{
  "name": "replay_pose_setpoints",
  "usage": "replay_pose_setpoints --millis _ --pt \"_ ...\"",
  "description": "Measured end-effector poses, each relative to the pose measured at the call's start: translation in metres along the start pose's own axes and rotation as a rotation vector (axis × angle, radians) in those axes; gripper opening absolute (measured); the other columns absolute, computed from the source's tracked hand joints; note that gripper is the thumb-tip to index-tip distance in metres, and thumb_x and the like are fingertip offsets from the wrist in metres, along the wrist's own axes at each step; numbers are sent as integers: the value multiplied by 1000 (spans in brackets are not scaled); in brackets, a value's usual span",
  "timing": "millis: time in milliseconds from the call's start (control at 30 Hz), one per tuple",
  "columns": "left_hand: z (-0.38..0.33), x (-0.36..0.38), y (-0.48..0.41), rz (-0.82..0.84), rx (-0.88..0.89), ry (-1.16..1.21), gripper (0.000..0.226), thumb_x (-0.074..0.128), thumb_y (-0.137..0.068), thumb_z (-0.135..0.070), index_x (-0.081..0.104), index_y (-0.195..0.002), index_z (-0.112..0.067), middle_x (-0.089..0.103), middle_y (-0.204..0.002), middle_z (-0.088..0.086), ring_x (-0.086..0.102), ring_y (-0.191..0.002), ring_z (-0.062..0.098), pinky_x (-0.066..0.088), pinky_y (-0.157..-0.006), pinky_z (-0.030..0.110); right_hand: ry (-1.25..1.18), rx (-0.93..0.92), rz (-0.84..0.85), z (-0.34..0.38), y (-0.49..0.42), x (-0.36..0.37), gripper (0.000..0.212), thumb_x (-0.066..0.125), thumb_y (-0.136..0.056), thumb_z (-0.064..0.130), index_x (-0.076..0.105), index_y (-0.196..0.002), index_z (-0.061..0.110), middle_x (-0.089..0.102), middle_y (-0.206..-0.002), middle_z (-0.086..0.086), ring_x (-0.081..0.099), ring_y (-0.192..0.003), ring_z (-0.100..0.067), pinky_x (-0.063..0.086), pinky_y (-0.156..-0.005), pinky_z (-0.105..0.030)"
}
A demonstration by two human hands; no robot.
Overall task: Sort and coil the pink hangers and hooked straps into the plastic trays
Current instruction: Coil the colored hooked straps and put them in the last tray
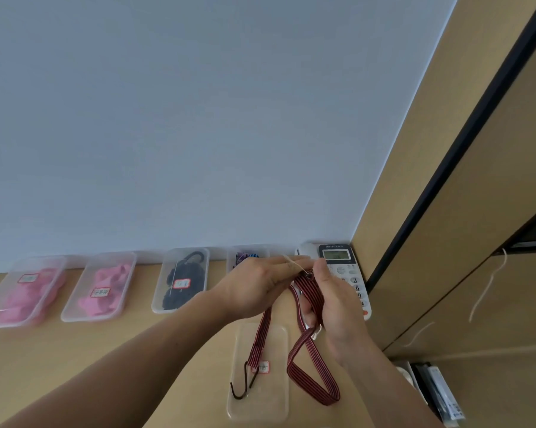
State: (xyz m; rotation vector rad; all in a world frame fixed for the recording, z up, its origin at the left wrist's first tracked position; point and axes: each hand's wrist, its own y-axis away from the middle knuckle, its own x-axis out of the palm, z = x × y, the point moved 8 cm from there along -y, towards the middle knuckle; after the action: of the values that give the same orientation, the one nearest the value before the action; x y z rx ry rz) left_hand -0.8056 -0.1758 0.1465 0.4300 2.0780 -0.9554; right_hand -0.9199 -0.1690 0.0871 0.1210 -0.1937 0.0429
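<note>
Screening the telephone (pixel 337 256): hands (pixel 254 288) (pixel 337 307), striped strap (pixel 314 386)

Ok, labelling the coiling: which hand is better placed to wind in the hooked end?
Probably the left hand: the hooked end hangs from it, while the right hand grips the folded strap.

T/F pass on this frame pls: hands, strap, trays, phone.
1. The left hand and right hand both hold the red striped strap. True.
2. Its hook dangles above or in the near clear tray. True.
3. The far-left tray and its neighbour tray hold black things. False: both hold pink things.
4. The phone sits at the row's left end. False: it sits at the right end.
5. The strap lies coiled in a tray. False: it hangs in loose loops from the hands.
</note>
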Motion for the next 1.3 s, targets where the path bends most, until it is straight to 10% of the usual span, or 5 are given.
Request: replay_pose_setpoints --millis 167,433,667,900,1300 --pt "31 15 6 54 -333 360 46 45 -96 3 54 -139 -11 55 -143 5 49 -127 -6 34 -107 13 19 -55 -33 4 -3 -2 54 62 -76 63 59 -69 10 54 -54 -8 43 -42 -14 35 -43 -26" --pt "25 34 -3 72 -709 1095 36 46 -103 -23 64 -98 8 70 -80 13 65 -79 29 45 -96 56 96 -153 -98 7 -4 -4 42 63 -78 49 63 -79 8 54 -50 -5 44 -41 -14 37 -42 -27" --pt "36 30 -4 -42 -770 1057 23 53 -99 -11 67 -109 3 75 -108 9 68 -91 16 53 -76 23 203 -117 -156 2 -4 -11 50 60 -77 59 53 -58 13 51 -45 -4 41 -39 -14 37 -41 -25" --pt "45 12 -5 -37 -647 770 17 56 -99 -14 72 -103 -17 74 -82 -15 63 -68 -6 43 -55 10 166 -77 -112 -4 -3 -11 47 57 -83 53 55 -59 12 53 -50 -5 42 -40 -13 36 -39 -22" --pt "25 10 -10 4 -254 219 14 55 -99 -15 68 -102 -8 57 -66 -3 47 -57 5 40 -60 20 52 -33 -138 -6 -6 -11 77 54 -70 80 60 -62 3 56 -49 -7 46 -38 -12 37 -39 -23"
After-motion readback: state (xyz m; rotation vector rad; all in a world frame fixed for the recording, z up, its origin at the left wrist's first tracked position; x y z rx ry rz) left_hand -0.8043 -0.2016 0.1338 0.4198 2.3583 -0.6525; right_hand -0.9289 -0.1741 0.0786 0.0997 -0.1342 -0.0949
